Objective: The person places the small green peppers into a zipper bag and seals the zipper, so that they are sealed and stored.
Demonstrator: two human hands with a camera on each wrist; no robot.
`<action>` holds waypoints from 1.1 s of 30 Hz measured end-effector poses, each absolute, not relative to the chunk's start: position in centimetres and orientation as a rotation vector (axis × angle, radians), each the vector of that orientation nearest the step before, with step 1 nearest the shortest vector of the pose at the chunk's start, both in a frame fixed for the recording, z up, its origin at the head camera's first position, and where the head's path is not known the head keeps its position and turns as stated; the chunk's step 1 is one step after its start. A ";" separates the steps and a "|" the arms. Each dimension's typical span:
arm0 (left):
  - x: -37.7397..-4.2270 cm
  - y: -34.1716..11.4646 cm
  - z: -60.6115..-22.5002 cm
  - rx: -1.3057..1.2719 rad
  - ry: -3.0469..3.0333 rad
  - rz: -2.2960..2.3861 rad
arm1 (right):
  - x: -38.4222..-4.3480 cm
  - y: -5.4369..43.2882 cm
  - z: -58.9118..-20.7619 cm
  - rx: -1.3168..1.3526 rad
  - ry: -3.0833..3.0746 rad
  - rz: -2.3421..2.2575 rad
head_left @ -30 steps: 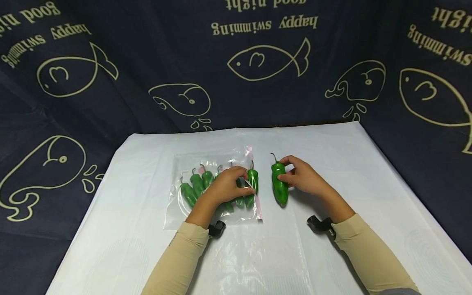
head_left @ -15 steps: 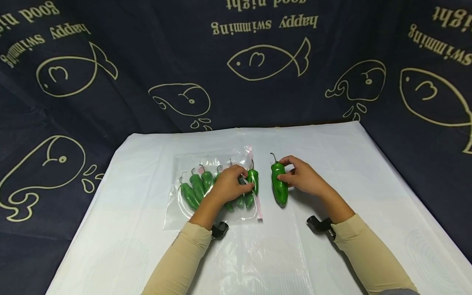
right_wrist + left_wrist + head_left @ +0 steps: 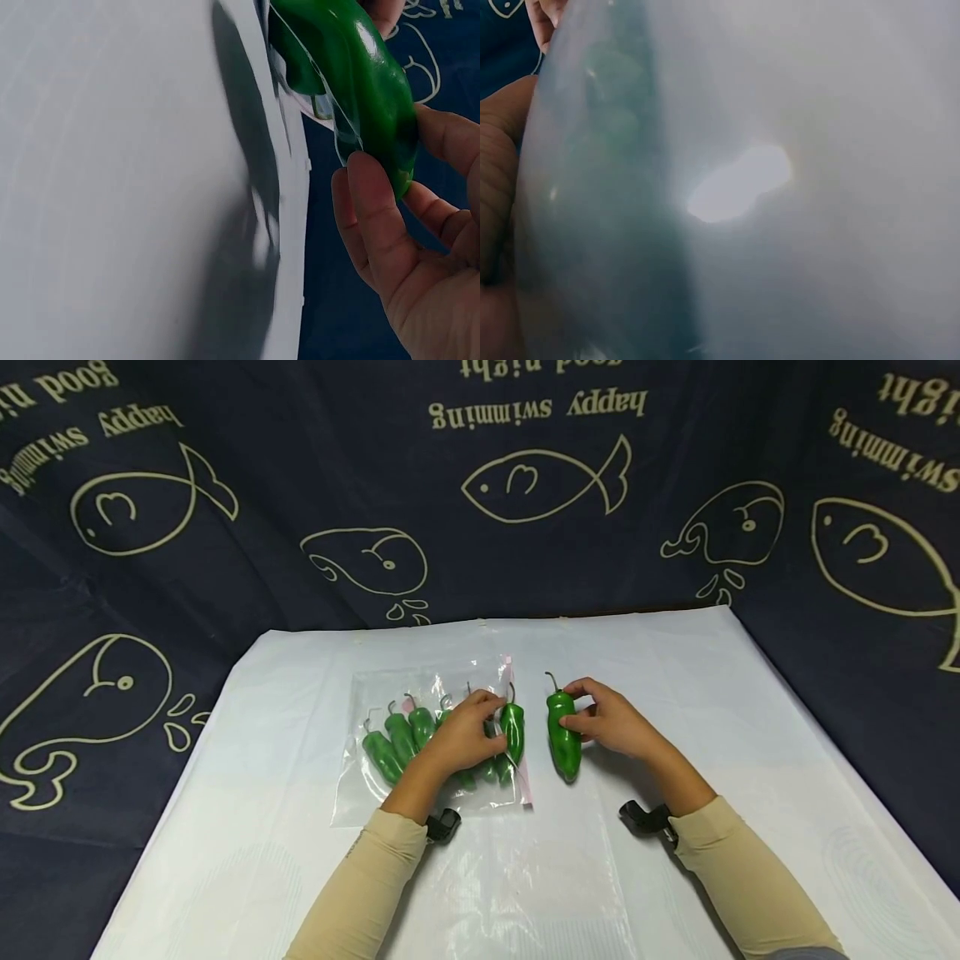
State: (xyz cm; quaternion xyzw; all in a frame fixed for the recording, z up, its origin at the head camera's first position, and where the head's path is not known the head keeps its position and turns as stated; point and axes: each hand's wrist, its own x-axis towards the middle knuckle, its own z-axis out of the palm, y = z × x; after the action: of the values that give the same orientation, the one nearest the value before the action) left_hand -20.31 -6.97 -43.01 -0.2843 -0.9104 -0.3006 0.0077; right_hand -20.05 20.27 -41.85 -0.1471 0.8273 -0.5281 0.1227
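Note:
In the head view a clear zip bag [image 3: 352, 802] lies on the table, holding several green peppers [image 3: 384, 758]. My left hand [image 3: 467, 735] pinches the bag's film near its open right side, partly covering the peppers inside. Just right of that opening, my right hand [image 3: 611, 720] grips another green pepper [image 3: 564, 743], its stem pointing away from me. The right wrist view shows the held pepper [image 3: 375, 90] between thumb and fingers, with a clear film edge across it. Blurred bag film [image 3: 742, 277] fills most of the left wrist view, with the left hand's thumb [image 3: 499, 165] at its edge.
A white cover lies over the table [image 3: 247, 735]. Dark blue cloth [image 3: 540, 568] printed with fish and whales hangs behind and beside it. A pink zip strip [image 3: 527, 792] runs along the bag's right edge.
My right hand has shifted slightly left with the pepper, closer to the bag's opening. The left hand has made small movements, holding the film throughout.

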 end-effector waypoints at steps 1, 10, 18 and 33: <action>-20.3 -7.0 -42.9 -0.893 -2.847 -0.947 | -20.1 20.2 -41.9 -0.430 2.409 -1.545; -20.0 -7.2 -42.7 -0.875 -2.899 -0.953 | -20.2 18.6 -42.1 -0.424 2.391 -1.571; -20.2 -7.2 -42.6 -0.885 -2.887 -0.975 | -20.8 17.0 -42.7 -0.387 2.404 -1.576; -20.1 -7.2 -42.4 -0.889 -2.826 -1.026 | -20.9 15.2 -42.7 -0.408 2.443 -1.545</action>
State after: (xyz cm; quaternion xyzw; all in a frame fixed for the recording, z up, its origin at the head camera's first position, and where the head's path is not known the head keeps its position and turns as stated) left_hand -20.12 -7.25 -42.43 -0.2835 -0.9014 -0.3272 0.0034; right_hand -20.87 15.19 -42.67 -0.1390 0.8317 -0.5261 0.1107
